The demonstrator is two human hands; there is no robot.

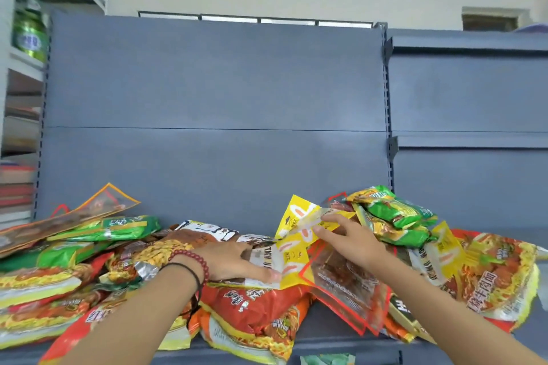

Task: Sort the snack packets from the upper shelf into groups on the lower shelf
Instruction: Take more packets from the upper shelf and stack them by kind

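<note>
Our right hand [347, 241] pinches, as far as the blur lets us judge, the yellow packet [296, 212] atop the snack packets [255, 302] on the upper shelf [329, 329], its long axis rising up-left; our left hand [237, 261] lies flat just beside.

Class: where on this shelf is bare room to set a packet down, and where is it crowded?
Bare shelf shows at the front between the red noodle packet and the clear red-edged packet. Left and right ends are heaped.
</note>
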